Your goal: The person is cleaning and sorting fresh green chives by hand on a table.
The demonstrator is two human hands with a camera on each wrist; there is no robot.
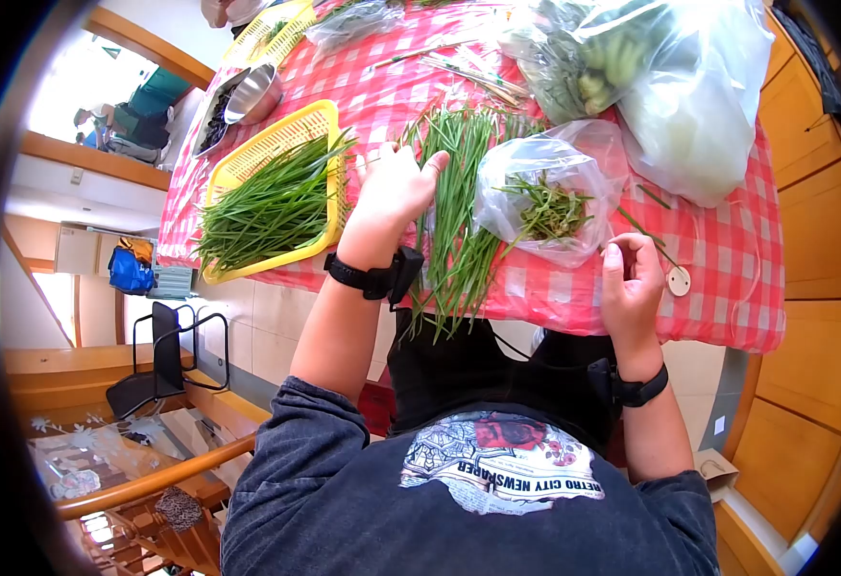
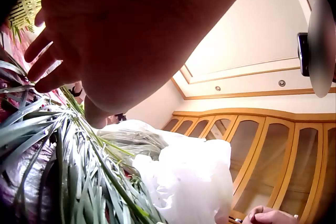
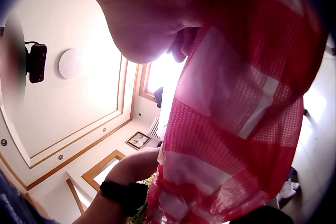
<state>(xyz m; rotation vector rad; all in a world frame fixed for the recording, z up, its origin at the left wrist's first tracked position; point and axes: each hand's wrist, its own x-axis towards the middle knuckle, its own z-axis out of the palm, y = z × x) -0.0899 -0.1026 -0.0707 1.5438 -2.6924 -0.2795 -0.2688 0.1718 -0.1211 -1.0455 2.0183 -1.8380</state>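
Observation:
A spread of loose green chives lies across the table, its long leaves hanging past the near edge. My left hand is over the left side of this spread, fingers parted and reaching forward. In the left wrist view its fingertips come close to the leaves. Right of the chives, an open clear plastic bag contains short trimmed pieces. My right hand is by the table's near edge, right of that bag, fingers loosely bent and nothing visible in them.
A yellow basket with chives stands at left, beside a metal bowl. Large plastic bags with vegetables stand at the back right. A round white tag and stray stalks lie on the red checked tablecloth.

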